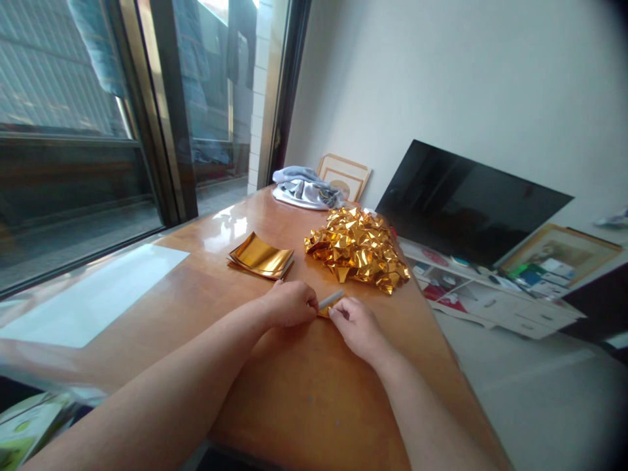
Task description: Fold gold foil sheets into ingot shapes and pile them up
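Note:
Between my hands, close above the wooden table (314, 386), is a small folded strip of gold foil paper (330, 301) with a pale grey-white side showing. My left hand (293, 303) has its fingers curled on the strip's left end. At the other end, my right hand (354, 322) pinches it between thumb and fingers. Just beyond my left hand lies a stack of square gold foil sheets (261, 254), their edges curling up. A heap of folded gold foil pieces (357, 248) rises past my right hand.
Folded cloth (307, 186) and framed pictures (346, 175) are at the table's far end. A pale sheet (98, 294) lies at the left, beside the glass sliding door (161, 118). To the right stand a television (471, 203) and a low white cabinet (510, 307).

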`<move>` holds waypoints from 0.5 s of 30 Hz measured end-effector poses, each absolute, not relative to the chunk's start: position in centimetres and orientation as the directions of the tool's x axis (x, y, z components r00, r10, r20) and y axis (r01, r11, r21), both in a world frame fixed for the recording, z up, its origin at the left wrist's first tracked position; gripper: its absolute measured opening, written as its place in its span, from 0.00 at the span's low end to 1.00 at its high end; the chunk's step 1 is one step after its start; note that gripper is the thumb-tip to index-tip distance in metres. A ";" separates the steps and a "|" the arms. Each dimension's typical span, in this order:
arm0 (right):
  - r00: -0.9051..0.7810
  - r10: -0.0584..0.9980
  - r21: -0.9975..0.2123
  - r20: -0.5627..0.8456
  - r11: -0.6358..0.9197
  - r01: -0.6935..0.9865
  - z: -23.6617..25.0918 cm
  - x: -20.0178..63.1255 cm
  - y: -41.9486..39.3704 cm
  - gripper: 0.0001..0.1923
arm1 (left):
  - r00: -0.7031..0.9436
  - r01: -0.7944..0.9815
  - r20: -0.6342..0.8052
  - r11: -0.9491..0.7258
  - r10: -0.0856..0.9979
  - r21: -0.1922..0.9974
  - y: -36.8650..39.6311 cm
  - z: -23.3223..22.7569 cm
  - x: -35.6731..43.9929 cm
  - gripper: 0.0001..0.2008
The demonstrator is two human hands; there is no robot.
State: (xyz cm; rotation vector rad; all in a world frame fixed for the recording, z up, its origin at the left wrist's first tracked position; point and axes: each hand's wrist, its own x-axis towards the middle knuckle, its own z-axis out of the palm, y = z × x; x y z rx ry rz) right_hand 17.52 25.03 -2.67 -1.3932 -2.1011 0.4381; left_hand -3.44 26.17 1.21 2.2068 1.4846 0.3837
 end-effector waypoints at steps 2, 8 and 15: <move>-0.272 0.921 -0.552 0.278 0.385 0.739 -2.8 17.5 25.1 0.11 | 0.375 0.803 -0.013 -0.317 0.927 0.505 26.2 1.1 -3.3 0.09; -0.254 0.926 -0.528 0.280 0.369 0.765 -3.0 17.3 25.3 0.10 | 0.346 0.822 -0.017 -0.294 0.938 0.487 26.0 1.2 -2.9 0.10; -0.223 0.937 -0.514 0.268 0.335 0.790 -3.2 17.1 25.5 0.09 | 0.323 0.864 -0.040 -0.277 0.946 0.420 25.9 1.5 -2.6 0.14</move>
